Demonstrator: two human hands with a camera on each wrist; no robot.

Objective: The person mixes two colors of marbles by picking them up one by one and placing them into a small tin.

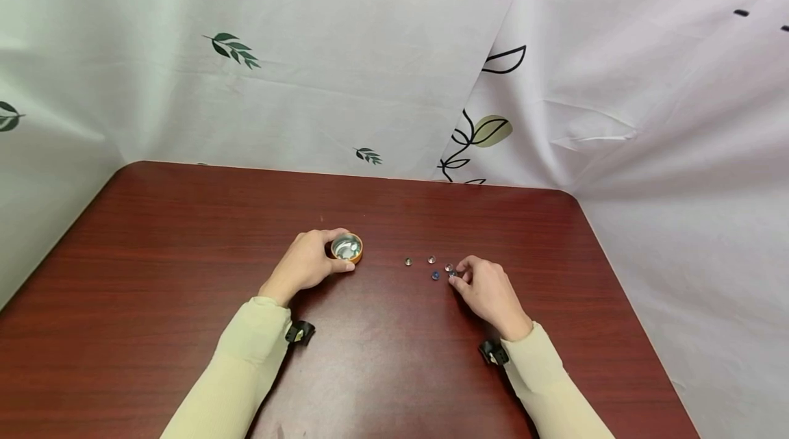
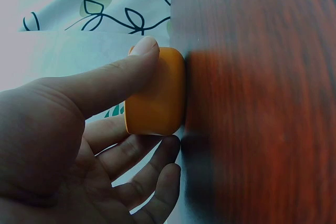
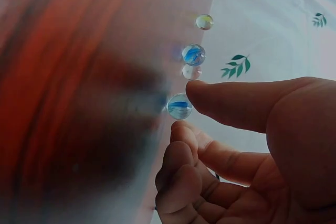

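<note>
My left hand (image 1: 304, 259) grips a small round bowl (image 1: 347, 248), orange outside and silvery inside. In the left wrist view its thumb lies on one side of the bowl (image 2: 157, 98), fingers on the other, and the bowl stands on the table. To the right, thumb and forefinger of my right hand (image 1: 489, 292) pinch a clear glass marble with blue streaks (image 3: 179, 106), low at the tabletop. Close by lie a blue marble (image 1: 435, 275), a pale marble (image 1: 448, 268), another pale one (image 1: 431, 259) and a yellowish one (image 1: 408, 261).
Both hands work over a dark red wooden table (image 1: 382, 357) with rounded far corners. A white cloth (image 1: 308, 83) with leaf prints hangs behind it and along the sides. Each wrist wears a black strapped device.
</note>
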